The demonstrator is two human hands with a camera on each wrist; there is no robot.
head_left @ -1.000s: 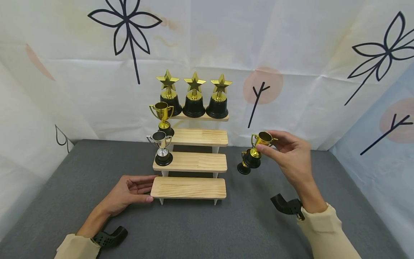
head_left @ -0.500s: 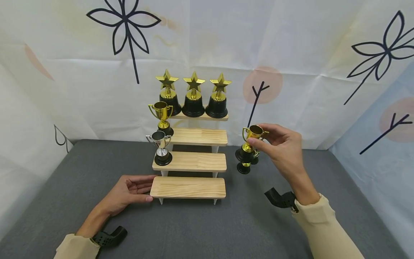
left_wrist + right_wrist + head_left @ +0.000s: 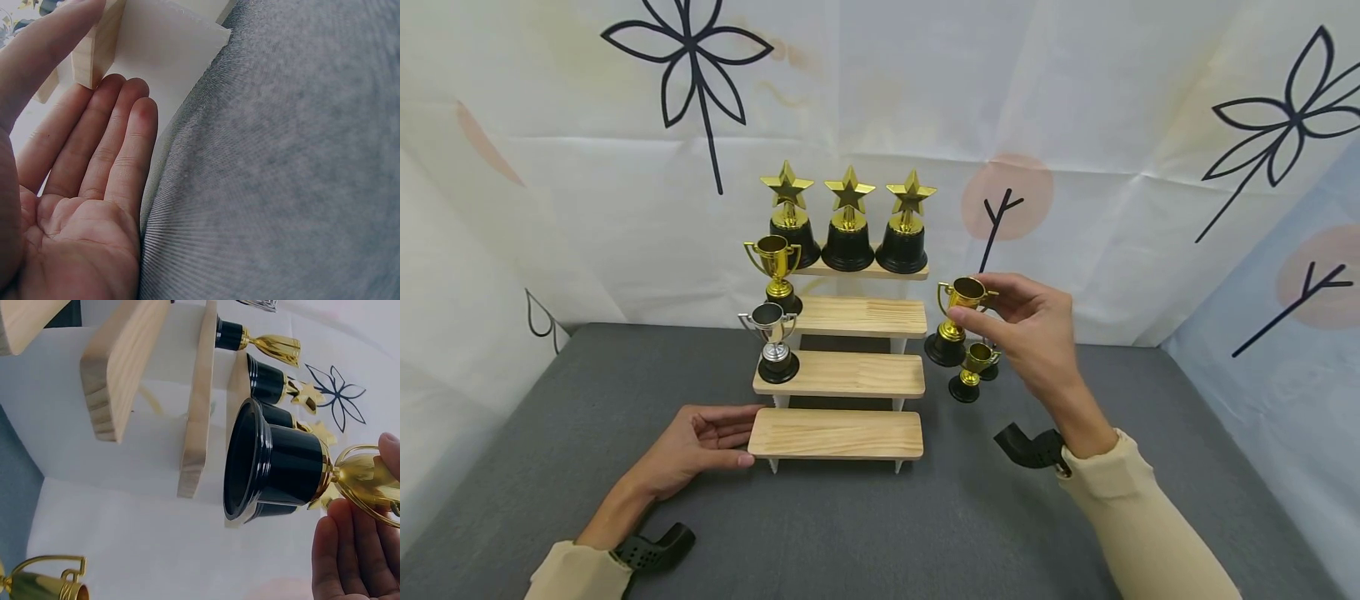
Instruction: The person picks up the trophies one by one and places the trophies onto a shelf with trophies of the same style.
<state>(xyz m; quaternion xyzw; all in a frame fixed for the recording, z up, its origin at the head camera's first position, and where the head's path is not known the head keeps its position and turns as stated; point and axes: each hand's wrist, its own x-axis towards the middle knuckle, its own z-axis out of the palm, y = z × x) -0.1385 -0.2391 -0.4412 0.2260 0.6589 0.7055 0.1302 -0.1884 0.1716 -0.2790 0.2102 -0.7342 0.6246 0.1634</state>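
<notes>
My right hand [image 3: 1033, 329] pinches a gold trophy cup [image 3: 953, 321] by its bowl, held upright right of the stepped shelf, level with its upper steps. In the right wrist view that trophy cup [image 3: 290, 464] shows its hollow black base. My left hand [image 3: 700, 446] lies at the left end of the lowest wooden step [image 3: 837, 433]; in the left wrist view its fingers [image 3: 119, 144] are straight, tips right at the board [image 3: 94, 59]. Another gold trophy cup [image 3: 777, 268] stands on the second-highest step's left end, a silver trophy cup [image 3: 777, 342] on the step below.
Three star trophies [image 3: 850, 221] line the top step. On the grey table [image 3: 880, 533], right of the shelf, stands a smaller gold cup [image 3: 973, 367], with another small cup partly hidden behind it. A patterned white cloth [image 3: 1090, 208] hangs behind.
My right hand has carried the gold trophy cup leftward and slightly up, toward the shelf, uncovering the small cups behind it. The left hand stays in place.
</notes>
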